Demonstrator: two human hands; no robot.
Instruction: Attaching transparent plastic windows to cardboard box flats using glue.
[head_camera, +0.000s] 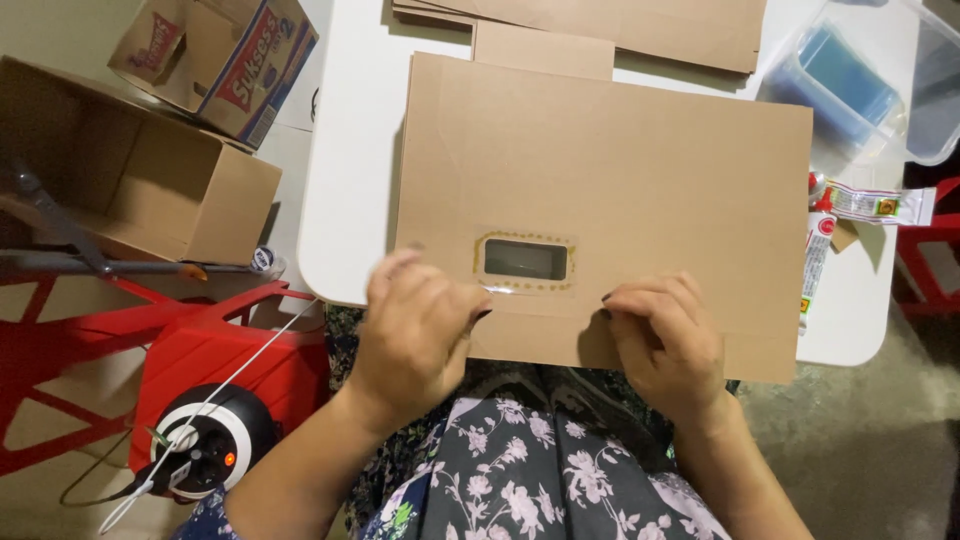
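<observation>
— Where the head camera looks down, what lies under the hands?

— Flat on the white worktop (345, 200) lies a brown cardboard sheet (620, 160) with a small rectangular window (526, 259) cut near its front edge. Yellowish dabs ring the cutout, and something clear seems to cover it. The sheet's near edge hangs over the worktop toward the person's lap.

— And each grip?

— The left hand (415, 335) rests on the sheet just left of the window, fingers curled downward; it appears to press rather than clasp, though the fingertips are hidden. The right hand (665, 340) sits just right of the window, fingers bent onto the front strip; whether the thumb is tucked beneath the edge cannot be told.

— How would the sheet handle?

— Likely light and fairly stiff, yet apt to crease along its fold lines. The film over the window looks thin and slippery, so holding by the plain cardboard margins seems wiser than by the window.

— What else is there?

— More cardboard sheets (620, 25) are stacked at the far edge, a clear plastic tub (840, 85) stands at right, and small sachets (870, 205) lie beside it. An open carton (140, 180) and a red stool (210, 345) stand on the floor at left.
</observation>
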